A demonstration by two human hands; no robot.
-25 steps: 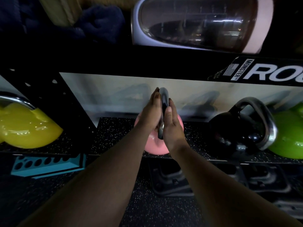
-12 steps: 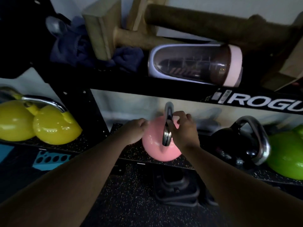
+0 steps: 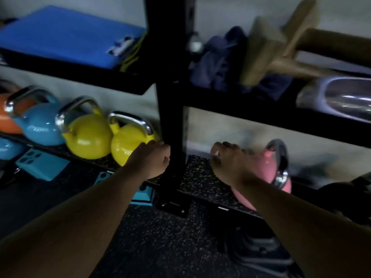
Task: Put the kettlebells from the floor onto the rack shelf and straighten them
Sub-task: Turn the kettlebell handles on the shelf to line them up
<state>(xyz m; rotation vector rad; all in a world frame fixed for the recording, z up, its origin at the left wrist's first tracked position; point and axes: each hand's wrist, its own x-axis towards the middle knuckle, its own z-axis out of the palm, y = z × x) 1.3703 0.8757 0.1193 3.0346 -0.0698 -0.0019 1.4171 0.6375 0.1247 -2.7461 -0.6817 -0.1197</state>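
A pink kettlebell (image 3: 267, 167) with a steel handle stands on the speckled lower rack shelf (image 3: 197, 179), right of the black upright post (image 3: 170, 117). My right hand (image 3: 228, 161) hovers just left of it, fingers loosely curled, holding nothing. My left hand (image 3: 151, 159) is a loose fist in front of the post, beside the nearer yellow kettlebell (image 3: 128, 143). Left of that stand a second yellow kettlebell (image 3: 86, 135), a blue kettlebell (image 3: 42, 125) and an orange kettlebell (image 3: 8, 119). A black kettlebell (image 3: 345, 189) shows dimly at the right edge.
The upper shelf holds a blue pad (image 3: 66, 35), a dark cloth (image 3: 218, 59), wooden parallettes (image 3: 281, 47) and a clear shaker bottle (image 3: 339, 97). Teal blocks (image 3: 40, 165) lie under the left shelf. The speckled rubber floor (image 3: 150, 237) spreads below.
Both hands have let go of the pink kettlebell's handle and moved left. My view has swung left, bringing the post and the coloured kettlebells into sight.
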